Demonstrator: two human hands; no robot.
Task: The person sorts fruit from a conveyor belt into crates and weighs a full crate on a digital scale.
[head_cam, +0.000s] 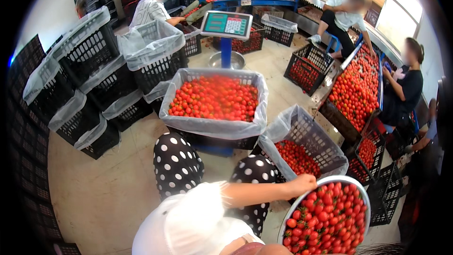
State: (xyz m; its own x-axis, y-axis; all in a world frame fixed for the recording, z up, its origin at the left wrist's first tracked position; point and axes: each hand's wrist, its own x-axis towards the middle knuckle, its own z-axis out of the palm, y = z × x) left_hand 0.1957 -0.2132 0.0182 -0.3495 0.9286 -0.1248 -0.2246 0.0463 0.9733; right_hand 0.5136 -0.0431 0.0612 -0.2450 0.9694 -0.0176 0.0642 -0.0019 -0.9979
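My left hand (302,185) grips the upper left rim of a round metal bowl (368,207) at the lower right, with my left forearm reaching across above my knees. Red cherry tomatoes (327,216), some with green stems, fill the bowl. My right hand is out of view. Straight ahead, a crate lined with translucent plastic (212,127) holds many cherry tomatoes (216,99) on a platform scale, whose display (226,24) stands behind it. Right of that crate, a tilted lined crate (311,138) has tomatoes (297,157) at its bottom, close beyond my left hand.
Stacked lined black crates (102,81) stand at the left. A sorting trough of tomatoes (355,88) runs along the right, with black crates (308,69) beside it. An empty metal basin (237,60) lies behind the scale post. Several people work around the troughs.
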